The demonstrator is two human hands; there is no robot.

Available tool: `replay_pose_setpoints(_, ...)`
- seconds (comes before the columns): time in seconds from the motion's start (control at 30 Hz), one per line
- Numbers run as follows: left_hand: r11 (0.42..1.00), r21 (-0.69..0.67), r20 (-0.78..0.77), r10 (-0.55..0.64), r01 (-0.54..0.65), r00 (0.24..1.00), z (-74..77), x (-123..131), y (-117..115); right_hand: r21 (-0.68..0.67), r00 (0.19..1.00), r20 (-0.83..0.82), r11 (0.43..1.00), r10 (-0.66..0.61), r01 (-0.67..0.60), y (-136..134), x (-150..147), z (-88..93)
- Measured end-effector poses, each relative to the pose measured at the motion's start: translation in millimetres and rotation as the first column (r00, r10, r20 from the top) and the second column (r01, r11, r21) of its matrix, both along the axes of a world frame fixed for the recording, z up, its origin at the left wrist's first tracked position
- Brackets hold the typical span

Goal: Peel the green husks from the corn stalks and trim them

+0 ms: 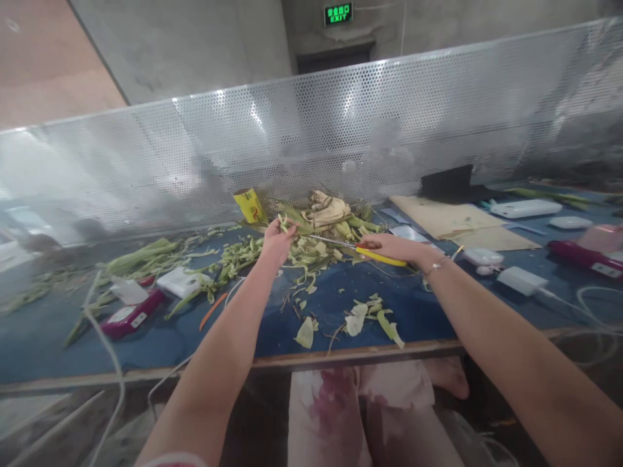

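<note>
My left hand (278,239) pinches a small piece of green plant stalk (284,224) above the heap at the table's middle. In my right hand (389,246) are scissors (382,257) with yellow handles, their metal blades pointing left toward my left hand. Below the blades lies a pile of cut green leaves and stalks (311,256). Behind it sits a bundle of dry, pale husks (327,211). Several loose leaf scraps (357,319) are scattered near the front edge. Whether the blades touch the stalk, I cannot tell.
A perforated metal screen (311,130) stands behind the blue table (277,331). A yellow packet (250,206) leans near it. To the left are a purple device (132,314) and a white box (181,281); to the right, cardboard (452,224), a white charger (522,281) and cables.
</note>
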State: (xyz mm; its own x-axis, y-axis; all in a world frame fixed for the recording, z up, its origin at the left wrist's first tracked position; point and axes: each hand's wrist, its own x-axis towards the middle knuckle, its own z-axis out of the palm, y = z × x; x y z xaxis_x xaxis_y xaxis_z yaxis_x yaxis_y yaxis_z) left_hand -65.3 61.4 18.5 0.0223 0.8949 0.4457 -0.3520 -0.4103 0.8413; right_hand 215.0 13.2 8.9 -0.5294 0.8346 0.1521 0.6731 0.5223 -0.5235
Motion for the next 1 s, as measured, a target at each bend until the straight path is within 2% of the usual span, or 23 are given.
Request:
replay_pose_setpoints(0.1,0.996,-0.023,0.061,0.086,-0.085,0.994,0.8,-4,4,0.019,0.993,0.113,1.000,-0.017,0.015,2,0,-2.6)
replay_pose_setpoints(0.2,0.994,-0.039,0.072,0.108,-0.105,0.992,0.9,-5,5,0.082,0.970,0.192,0.988,-0.146,0.133,6,-2,-8.0)
replay_pose_setpoints(0.33,0.996,-0.037,0.049,0.083,-0.082,0.995,1.6,-3,0,0.132,0.948,0.157,0.957,-0.277,0.258,15,-6,-22.4)
replay_pose_setpoints(0.5,0.984,-0.033,0.030,0.175,-0.174,0.984,4.6,-1,-2,0.288,0.919,0.139,0.903,-0.368,0.318,21,-18,-41.2)
replay_pose_setpoints(0.57,0.981,-0.044,0.030,0.191,-0.189,0.981,4.3,0,-2,0.327,0.934,0.072,0.893,-0.351,0.310,19,-26,-42.3)
replay_pose_setpoints(0.63,0.984,-0.035,0.015,0.177,-0.177,0.984,2.4,3,-3,0.350,0.961,-0.044,0.897,-0.271,0.269,15,-35,-39.2)
replay_pose_setpoints(0.73,0.996,-0.039,-0.046,0.084,-0.086,0.995,-2.0,12,-9,0.405,0.978,-0.148,0.893,-0.146,0.195,7,-48,-32.7)
replay_pose_setpoints(0.87,0.969,-0.199,-0.149,-0.177,0.146,0.973,-7.8,25,-23,0.434,0.986,-0.152,0.891,-0.069,0.129,4,-56,-33.6)
replay_pose_setpoints(0.93,0.967,-0.198,-0.186,-0.196,0.158,0.963,-11.5,28,-24,0.422,0.989,-0.137,0.900,-0.058,0.111,7,-57,-38.7)
replay_pose_setpoints(1.0,0.983,-0.150,-0.239,-0.143,0.109,0.960,-16.3,28,-19,0.403,0.991,-0.120,0.910,-0.050,0.095,10,-57,-44.6)
